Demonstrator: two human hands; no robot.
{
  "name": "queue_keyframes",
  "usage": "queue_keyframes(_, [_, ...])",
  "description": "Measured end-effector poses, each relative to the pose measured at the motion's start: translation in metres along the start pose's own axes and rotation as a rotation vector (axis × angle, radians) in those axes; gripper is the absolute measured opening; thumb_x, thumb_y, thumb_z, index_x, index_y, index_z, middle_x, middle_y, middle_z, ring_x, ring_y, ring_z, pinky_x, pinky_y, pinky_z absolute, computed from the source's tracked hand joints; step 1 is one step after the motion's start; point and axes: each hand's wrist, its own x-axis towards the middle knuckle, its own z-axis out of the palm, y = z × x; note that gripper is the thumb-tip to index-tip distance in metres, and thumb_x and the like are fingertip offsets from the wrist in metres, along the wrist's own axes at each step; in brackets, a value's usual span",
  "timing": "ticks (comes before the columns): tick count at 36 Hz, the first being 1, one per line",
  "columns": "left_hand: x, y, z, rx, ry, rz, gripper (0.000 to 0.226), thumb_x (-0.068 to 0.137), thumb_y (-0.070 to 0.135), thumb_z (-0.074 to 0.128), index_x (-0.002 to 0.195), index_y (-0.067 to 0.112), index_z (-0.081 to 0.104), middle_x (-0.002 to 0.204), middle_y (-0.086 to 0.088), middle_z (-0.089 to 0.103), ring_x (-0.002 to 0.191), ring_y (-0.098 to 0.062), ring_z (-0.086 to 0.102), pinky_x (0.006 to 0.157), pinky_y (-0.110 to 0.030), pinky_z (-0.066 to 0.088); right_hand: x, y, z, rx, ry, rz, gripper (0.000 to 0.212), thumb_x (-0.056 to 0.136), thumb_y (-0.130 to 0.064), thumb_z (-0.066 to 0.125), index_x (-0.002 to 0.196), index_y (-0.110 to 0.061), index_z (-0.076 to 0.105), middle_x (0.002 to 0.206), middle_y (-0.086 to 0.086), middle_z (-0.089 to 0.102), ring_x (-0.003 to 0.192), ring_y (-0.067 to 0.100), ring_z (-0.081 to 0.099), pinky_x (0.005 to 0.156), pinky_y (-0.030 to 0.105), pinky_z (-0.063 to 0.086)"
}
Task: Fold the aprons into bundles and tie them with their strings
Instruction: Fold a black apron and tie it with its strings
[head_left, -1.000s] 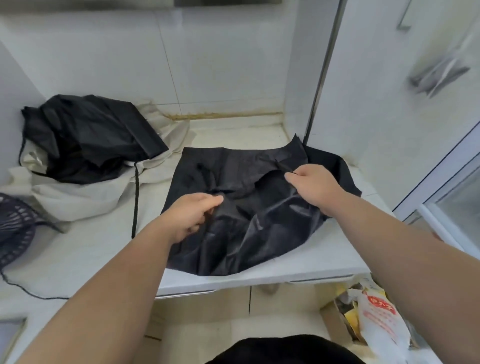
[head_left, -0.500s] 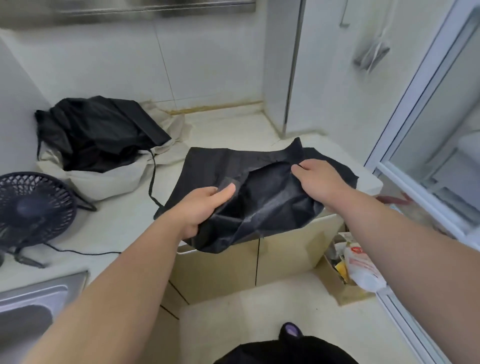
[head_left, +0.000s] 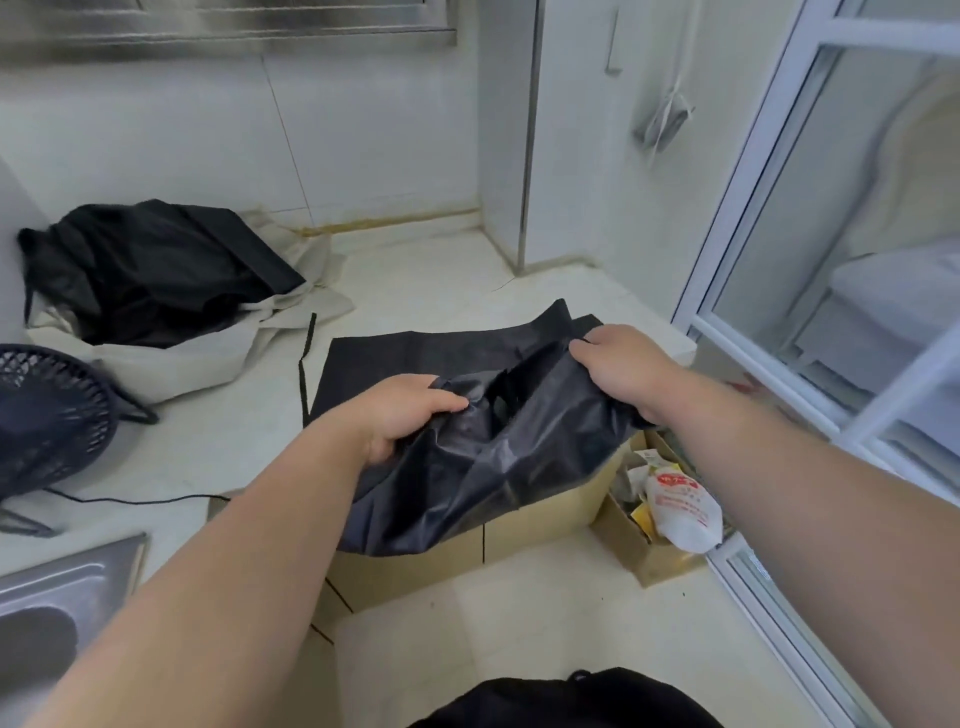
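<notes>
A dark fan (head_left: 49, 415) stands on the white counter (head_left: 426, 280) near a steel sink (head_left: 52, 597).

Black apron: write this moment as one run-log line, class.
left hand: grips shiny black fabric apron | right hand: grips same apron | apron: partly on white counter, front overhanging

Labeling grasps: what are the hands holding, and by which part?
Both hold the black apron: left hand grips bunched fabric on its left side, right hand grips a fold on its right side.

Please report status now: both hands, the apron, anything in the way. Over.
Left hand and right hand both grip the black apron. Apron partly on counter, front hanging over the edge, not bundled. String loose at its left; fan stands clear.
</notes>
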Motion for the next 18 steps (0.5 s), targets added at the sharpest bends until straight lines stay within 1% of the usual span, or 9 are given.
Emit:
queue_keyframes(2, [0.009, -0.018, 0.002, -0.053, 0.082, 0.009, 0.015, 0.094, 0.016, 0.056, 0.102, 0.012, 0.068, 0.101, -0.012, 0.072, 0.097, -0.03, 0.068, 0.095, -0.046, 0.05, -0.004, 0.015, 0.007, -0.006, 0.032, -0.038, 0.033, 0.098, -0.023, 0.038, 0.082, 0.003, 0.051, 0.08, 0.01, 0.053, 0.075, 0.021, 0.047, 0.062, 0.029, 0.034])
queue_keyframes(4, [0.016, -0.039, 0.005, -0.098, 0.154, -0.007, 0.018, 0.098, 0.018, 0.05, 0.105, 0.015, 0.066, 0.104, -0.01, 0.072, 0.098, -0.029, 0.067, 0.095, -0.046, 0.05, -0.009, 0.032, 0.02, -0.05, 0.031, -0.066, 0.034, 0.1, -0.022, 0.035, 0.07, -0.009, 0.043, 0.073, 0.002, 0.047, 0.071, 0.018, 0.044, 0.056, 0.026, 0.03])
queue_keyframes(6, [0.018, -0.06, 0.009, -0.102, 0.185, -0.058, 0.02, 0.1, 0.016, 0.046, 0.101, 0.018, 0.066, 0.107, -0.01, 0.07, 0.097, -0.027, 0.067, 0.094, -0.043, 0.05, -0.013, 0.049, 0.036, -0.099, -0.027, -0.038, 0.036, 0.101, -0.02, 0.034, 0.065, -0.014, 0.035, 0.07, 0.0, 0.041, 0.069, 0.016, 0.04, 0.057, 0.028, 0.027])
queue_keyframes(8, [0.019, -0.087, 0.014, -0.053, 0.154, -0.161, 0.021, 0.1, 0.012, 0.046, 0.097, 0.016, 0.066, 0.107, -0.012, 0.07, 0.099, -0.029, 0.066, 0.095, -0.043, 0.05, -0.02, 0.071, 0.057, -0.154, -0.133, 0.049, 0.036, 0.1, -0.018, 0.035, 0.065, -0.011, 0.035, 0.073, 0.002, 0.043, 0.074, 0.019, 0.041, 0.063, 0.031, 0.028])
queue_keyframes(11, [0.018, -0.119, 0.024, 0.068, 0.057, -0.293, 0.018, 0.098, 0.011, 0.049, 0.098, 0.011, 0.067, 0.104, -0.013, 0.07, 0.098, -0.03, 0.066, 0.093, -0.043, 0.051, -0.029, 0.101, 0.084, -0.202, -0.269, 0.164, 0.036, 0.1, -0.017, 0.036, 0.064, -0.011, 0.036, 0.074, 0.003, 0.044, 0.081, 0.022, 0.043, 0.068, 0.029, 0.029])
queue_keyframes(13, [0.018, -0.128, 0.03, 0.092, 0.044, -0.319, 0.018, 0.098, 0.011, 0.049, 0.102, 0.01, 0.066, 0.103, -0.013, 0.07, 0.095, -0.029, 0.066, 0.086, -0.038, 0.053, -0.036, 0.108, 0.093, -0.218, -0.294, 0.19, 0.035, 0.1, -0.019, 0.036, 0.066, -0.011, 0.038, 0.075, 0.003, 0.047, 0.082, 0.023, 0.045, 0.069, 0.029, 0.031])
queue_keyframes(15, [0.02, -0.137, 0.035, 0.09, 0.036, -0.353, 0.017, 0.099, 0.011, 0.048, 0.102, 0.009, 0.065, 0.1, -0.012, 0.069, 0.088, -0.027, 0.066, 0.076, -0.034, 0.053, -0.04, 0.117, 0.099, -0.224, -0.308, 0.22, 0.032, 0.1, -0.02, 0.036, 0.07, -0.01, 0.042, 0.083, 0.006, 0.051, 0.084, 0.023, 0.047, 0.07, 0.029, 0.032])
queue_keyframes(16, [0.02, -0.14, 0.038, 0.103, 0.028, -0.37, 0.017, 0.099, 0.012, 0.049, 0.102, 0.009, 0.065, 0.1, -0.011, 0.069, 0.087, -0.026, 0.066, 0.074, -0.033, 0.054, -0.043, 0.122, 0.101, -0.223, -0.309, 0.237, 0.031, 0.1, -0.021, 0.036, 0.072, -0.01, 0.044, 0.087, 0.007, 0.052, 0.085, 0.024, 0.047, 0.071, 0.029, 0.032])
queue_keyframes(18, [0.021, -0.144, 0.042, 0.111, -0.003, -0.402, 0.018, 0.096, 0.015, 0.053, 0.11, 0.009, 0.064, 0.106, -0.011, 0.069, 0.093, -0.027, 0.066, 0.082, -0.037, 0.054, -0.049, 0.13, 0.1, -0.232, -0.314, 0.277, 0.031, 0.1, -0.021, 0.036, 0.073, -0.011, 0.047, 0.091, 0.007, 0.053, 0.089, 0.025, 0.049, 0.073, 0.028, 0.033])
